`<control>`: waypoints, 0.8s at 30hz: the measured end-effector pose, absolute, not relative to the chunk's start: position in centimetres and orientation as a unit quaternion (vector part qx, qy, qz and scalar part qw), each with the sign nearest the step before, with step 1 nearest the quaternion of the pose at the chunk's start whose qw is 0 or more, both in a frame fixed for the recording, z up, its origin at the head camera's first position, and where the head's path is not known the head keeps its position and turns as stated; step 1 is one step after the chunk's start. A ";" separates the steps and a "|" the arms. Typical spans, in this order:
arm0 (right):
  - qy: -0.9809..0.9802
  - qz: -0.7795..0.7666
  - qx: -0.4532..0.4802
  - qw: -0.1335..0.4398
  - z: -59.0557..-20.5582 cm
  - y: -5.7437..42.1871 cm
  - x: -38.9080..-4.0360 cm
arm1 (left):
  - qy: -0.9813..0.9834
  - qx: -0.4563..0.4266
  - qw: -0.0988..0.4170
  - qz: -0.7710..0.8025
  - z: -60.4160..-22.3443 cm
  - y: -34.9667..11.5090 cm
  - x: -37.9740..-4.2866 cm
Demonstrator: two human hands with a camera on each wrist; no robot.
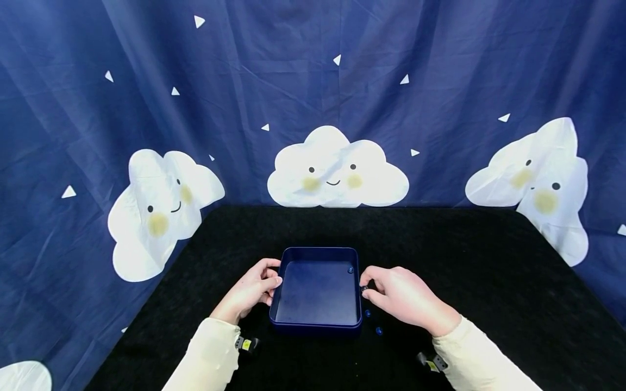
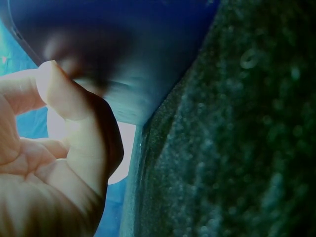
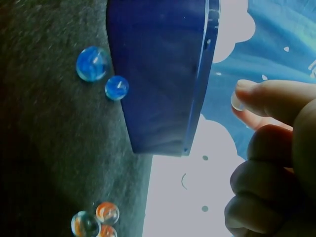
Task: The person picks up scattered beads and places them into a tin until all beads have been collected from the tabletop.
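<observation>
My left hand (image 1: 254, 288) touches the left side of a square dark blue tray (image 1: 315, 327), thumb and index finger at its rim. In the left wrist view its bent thumb (image 2: 86, 123) lies against the tray's outer wall. Just right of the tray is my right hand (image 1: 408, 296). Between its thumb and index finger it pinches a pale glass marble (image 3: 237, 102), mostly covered by the fingertips. One marble (image 1: 350, 270) lies inside the tray by the right wall.
Two blue marbles (image 3: 92, 64) lie outside near the tray's right wall. An orange-swirled marble (image 3: 107, 213) sits in a small cluster farther along. Black cloth (image 1: 469, 244) covers the table; a blue curtain (image 1: 303, 65) with clouds hangs behind.
</observation>
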State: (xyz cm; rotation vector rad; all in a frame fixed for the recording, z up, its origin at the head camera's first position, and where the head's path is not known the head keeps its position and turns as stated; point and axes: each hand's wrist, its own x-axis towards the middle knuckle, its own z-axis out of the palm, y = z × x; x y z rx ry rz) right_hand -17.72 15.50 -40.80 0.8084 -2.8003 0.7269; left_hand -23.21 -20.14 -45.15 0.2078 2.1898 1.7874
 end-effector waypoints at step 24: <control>-0.933 0.241 0.259 0.061 -40.7 14.7 -18.3 | 0.765 0.070 0.150 0.623 -45.2 -20.1 -23.3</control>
